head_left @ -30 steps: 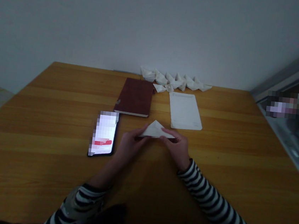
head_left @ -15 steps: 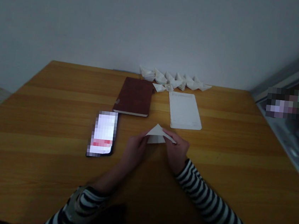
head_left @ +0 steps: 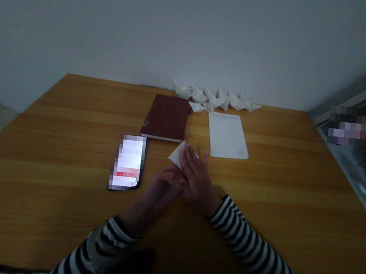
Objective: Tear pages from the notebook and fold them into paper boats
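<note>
A small white folded paper (head_left: 175, 156), now a flat pointed shape, is just beyond my fingers near the middle of the table. My right hand (head_left: 198, 182) lies flat across it, fingers stretched out and thumb side apart, covering part of the sheet. Beneath and to the left, my left hand (head_left: 164, 186) is turned partly upward and holds the paper's near edge; some of its fingers are hidden by the right hand. Several folded paper boats (head_left: 213, 98) stand in a row along the wall. A lined paper sheet (head_left: 228, 137) rests beyond my right hand.
A dark red notebook (head_left: 166, 117) lies beyond the paper. Left of my hands is a phone (head_left: 128, 162) with a lit, blurred screen. The wooden table (head_left: 283, 182) meets a pale wall (head_left: 194, 33). Blurred items (head_left: 360, 127) are at the far right.
The paper went from a tented shape gripped at both sides to a flat one, shifted slightly left. My right hand moved left and flattened over it; my left hand turned underneath.
</note>
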{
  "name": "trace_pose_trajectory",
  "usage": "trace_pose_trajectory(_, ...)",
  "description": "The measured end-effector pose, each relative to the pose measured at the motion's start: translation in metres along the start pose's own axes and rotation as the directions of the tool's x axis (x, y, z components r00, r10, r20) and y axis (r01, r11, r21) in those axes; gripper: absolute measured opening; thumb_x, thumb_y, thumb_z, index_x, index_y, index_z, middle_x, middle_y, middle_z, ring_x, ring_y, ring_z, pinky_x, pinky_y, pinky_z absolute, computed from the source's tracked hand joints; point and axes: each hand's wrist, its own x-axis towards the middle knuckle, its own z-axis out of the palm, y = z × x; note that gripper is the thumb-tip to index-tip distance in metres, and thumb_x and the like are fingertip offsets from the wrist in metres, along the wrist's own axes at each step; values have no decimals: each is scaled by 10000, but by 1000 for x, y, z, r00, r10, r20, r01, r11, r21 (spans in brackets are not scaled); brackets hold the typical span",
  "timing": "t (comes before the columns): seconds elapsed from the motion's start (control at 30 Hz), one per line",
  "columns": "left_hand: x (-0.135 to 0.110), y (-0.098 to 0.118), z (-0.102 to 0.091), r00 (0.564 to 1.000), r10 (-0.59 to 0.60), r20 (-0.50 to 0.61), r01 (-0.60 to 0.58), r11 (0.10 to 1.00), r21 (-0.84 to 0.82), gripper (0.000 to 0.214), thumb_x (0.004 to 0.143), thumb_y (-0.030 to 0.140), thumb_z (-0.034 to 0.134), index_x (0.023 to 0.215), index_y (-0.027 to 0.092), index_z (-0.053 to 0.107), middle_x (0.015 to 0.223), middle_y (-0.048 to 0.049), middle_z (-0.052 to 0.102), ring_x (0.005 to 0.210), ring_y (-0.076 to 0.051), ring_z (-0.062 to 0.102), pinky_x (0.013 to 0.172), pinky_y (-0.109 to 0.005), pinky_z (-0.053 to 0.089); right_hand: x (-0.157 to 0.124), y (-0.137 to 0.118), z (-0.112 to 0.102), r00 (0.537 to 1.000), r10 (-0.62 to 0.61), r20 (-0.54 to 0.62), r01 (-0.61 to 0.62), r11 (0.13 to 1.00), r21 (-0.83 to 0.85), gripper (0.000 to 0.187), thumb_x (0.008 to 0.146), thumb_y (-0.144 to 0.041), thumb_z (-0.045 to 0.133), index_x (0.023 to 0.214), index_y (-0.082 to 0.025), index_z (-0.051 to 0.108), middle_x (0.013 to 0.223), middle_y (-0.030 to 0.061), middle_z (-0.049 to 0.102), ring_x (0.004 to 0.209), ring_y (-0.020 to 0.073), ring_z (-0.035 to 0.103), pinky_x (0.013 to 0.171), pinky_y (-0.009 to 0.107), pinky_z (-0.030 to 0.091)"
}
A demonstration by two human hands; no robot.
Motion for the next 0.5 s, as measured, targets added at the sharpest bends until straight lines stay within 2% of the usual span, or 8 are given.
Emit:
trace_pose_trajectory(0.1,1,4,3,999,36,-27,-38,998,-59,300,819,373,614,1066,219,689,1269,-72,684,1295,-275,550,1008,-366,499,-1,-3,0,999,-33,3,32,993,115,796,1021,-367,309,1530,-163,-267,1664,131,-40,1538,274,-34,1218,626,10)
trace_pose_trajectory(0.2,7,0,5,996,58,-61,-64,993,-96,435,881,443,613,1261,231,600,1375,-65,623,1381,-257,471,1103,-379,441,-3,-5,0,999,-23,-23,30,937,348,750,1035,-333,267,1526,-202,-286,1670,100,98,1542,218,11,1241,575,70)
trace_pose_trajectory(0.27,10,-3,4,994,67,-89,-78,989,-126,445,892,413,632,1287,215,580,1402,-78,605,1383,-256,472,1112,-373,440,-4,-5,-2,987,110,-114,-37,858,512,675,1040,-313,271,1578,-236,-130,1627,96,294,1528,202,182,1236,532,193)
trace_pose_trajectory(0.3,11,-4,3,992,71,-104,-85,987,-135,434,904,406,627,1288,210,577,1414,-84,596,1381,-258,475,1111,-375,445,-4,-4,-4,955,227,-193,-78,815,574,631,1037,-315,300,1590,-243,5,1596,101,366,1503,206,275,1214,508,269)
trace_pose_trajectory(0.37,12,-5,1,988,79,-132,-97,986,-139,419,927,404,613,1303,222,569,1441,-78,575,1384,-248,473,1112,-372,447,-4,0,-7,806,475,-352,-157,746,647,500,1011,-355,414,1491,-232,351,1500,121,498,1399,229,455,1116,449,423)
trace_pose_trajectory(0.4,13,-5,0,986,87,-142,-106,986,-130,420,930,410,614,1308,235,568,1447,-68,571,1384,-238,473,1113,-364,444,-4,3,-8,728,565,-389,-198,716,669,404,989,-391,471,1353,-219,510,1399,126,585,1292,234,555,1027,409,494)
trace_pose_trajectory(0.43,13,-6,0,984,103,-148,-120,986,-115,423,926,420,621,1307,243,575,1445,-60,574,1380,-229,477,1115,-353,441,-3,5,-9,687,623,-373,-239,680,693,324,972,-435,503,1176,-209,614,1235,116,672,1130,222,642,903,357,546)
trace_pose_trajectory(0.5,13,-6,0,980,139,-142,-150,986,-69,435,909,458,637,1287,246,602,1415,-56,600,1347,-222,511,1099,-333,453,-3,7,-8,739,646,-192,-318,585,746,377,954,-531,500,858,-199,648,823,46,698,723,156,653,621,255,521)
